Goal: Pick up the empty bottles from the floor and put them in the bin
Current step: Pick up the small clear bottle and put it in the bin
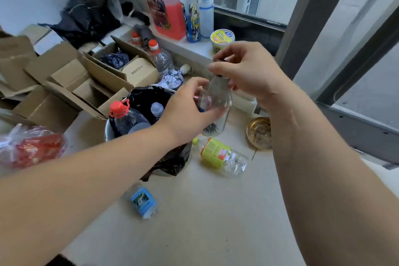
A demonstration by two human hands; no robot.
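I hold a clear empty bottle [216, 97] upright just right of the bin. My left hand [185, 112] grips its body and my right hand [244, 73] pinches its top, hiding the cap. The metal bin [109, 130], lined with a black bag [170, 164], holds a red-capped bottle [125, 116] and a small clear bottle [157, 109]. On the floor lie a yellow-labelled bottle [222, 155] to the bin's right and a blue-labelled bottle [142, 201] in front of it.
Open cardboard boxes [71, 84] crowd the left, with a red plastic bag [32, 147] near them. A ledge holds a pink jug [166, 4], two bottles and a tub [222, 40]. A brass dish [260, 133] sits by the window frame. Another red-capped bottle [160, 58] stands behind.
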